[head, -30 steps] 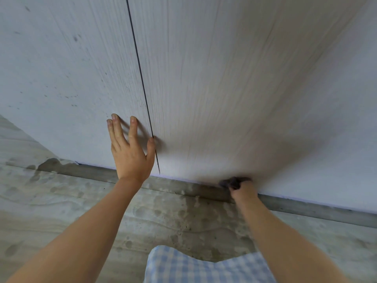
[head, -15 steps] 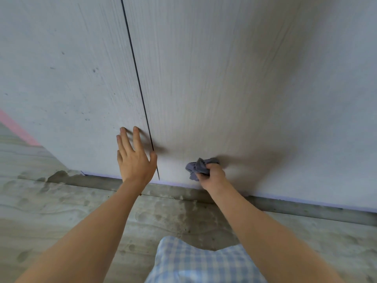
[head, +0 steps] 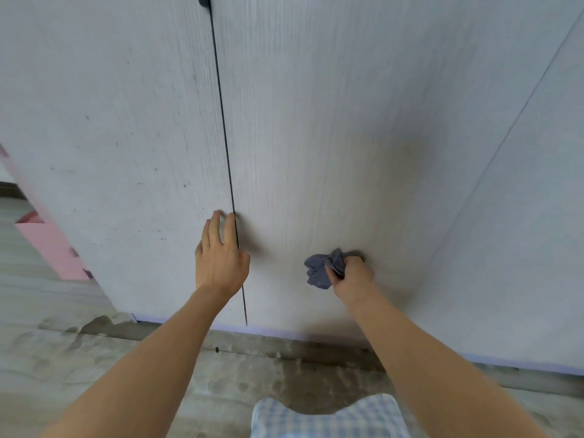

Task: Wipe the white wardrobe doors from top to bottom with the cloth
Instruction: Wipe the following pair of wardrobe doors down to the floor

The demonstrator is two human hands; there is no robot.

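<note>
Two hands low on the white, fine-grained wardrobe doors (head: 316,137).
Left hand (head: 219,260) lies flat, fingers straight, beside the dark door seam (head: 226,153); right hand (head: 352,276) grips the crumpled grey cloth (head: 320,270) right of that seam.

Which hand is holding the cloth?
The right hand. It grips the bunched grey cloth against the white wardrobe door. The left hand holds nothing; its straight fingers lie on the doors beside the dark gap.

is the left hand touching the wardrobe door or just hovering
Touching. The head view shows the left hand laid flat on the wardrobe door, fingers spread beside the dark seam, with its shadow tight against the fingers.
</note>
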